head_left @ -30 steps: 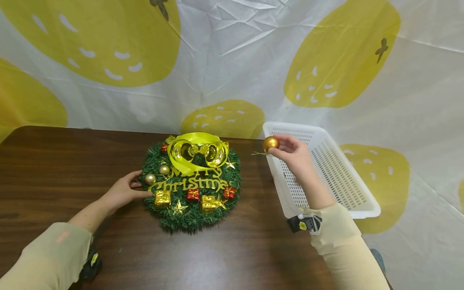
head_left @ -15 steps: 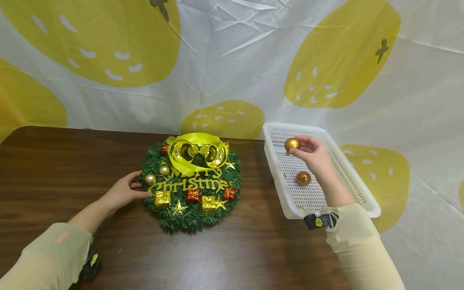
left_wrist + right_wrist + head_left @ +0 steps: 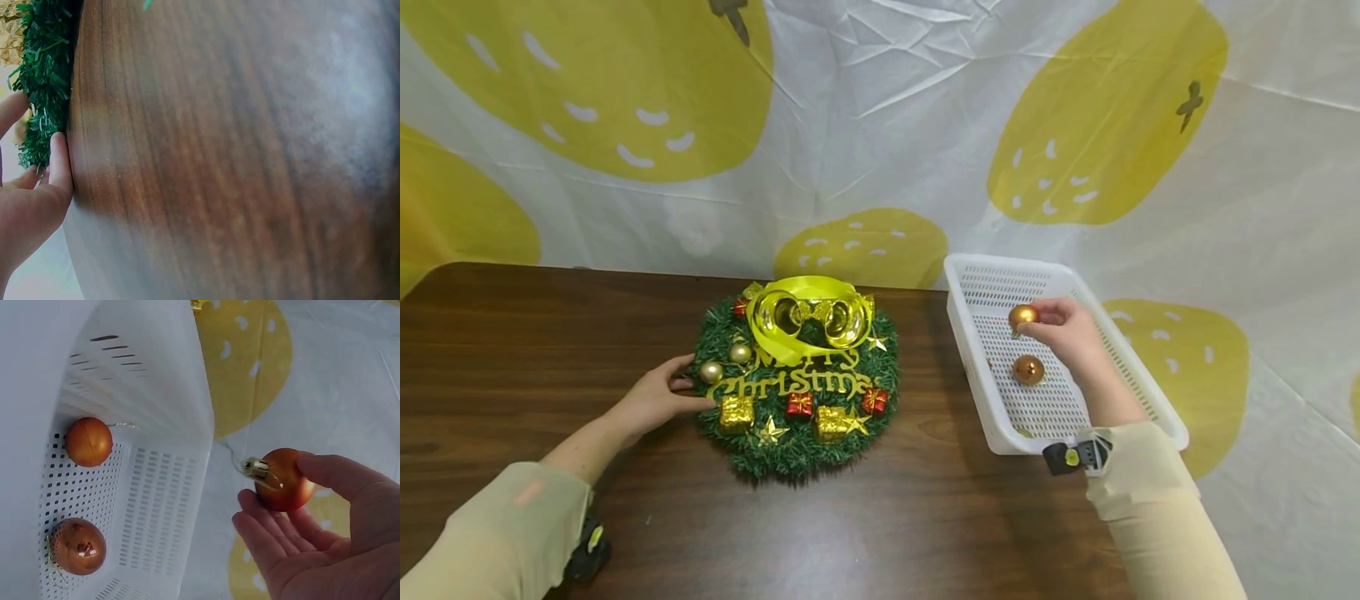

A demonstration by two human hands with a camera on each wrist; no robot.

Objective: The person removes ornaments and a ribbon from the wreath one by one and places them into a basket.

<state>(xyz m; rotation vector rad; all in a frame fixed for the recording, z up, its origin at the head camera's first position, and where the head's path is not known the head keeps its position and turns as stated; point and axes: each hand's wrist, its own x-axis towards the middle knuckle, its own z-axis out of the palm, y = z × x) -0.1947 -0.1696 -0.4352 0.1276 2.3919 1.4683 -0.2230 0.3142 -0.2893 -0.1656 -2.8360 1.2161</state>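
Note:
A green tinsel Christmas wreath lies on the table, trimmed with gold letters, bells, yellow ribbon, small gift boxes and stars. At its left edge my left hand holds the tinsel rim between thumb and fingers; the left wrist view shows this rim from close by. Over the white basket, my right hand pinches a gold-orange Christmas ball with a gold cap and string. Inside the basket lie a shiny copper ball and a matte orange ball, the latter not visible in the head view.
The white perforated basket stands right of the wreath, with raised walls. Brown wooden tabletop extends in front and to the left. A white cloth with yellow fruit prints hangs behind the table.
My right hand has carried the gold-orange ball right and over the basket, then slightly lower. The copper ball in the basket has come into sight. My left hand stays at the wreath.

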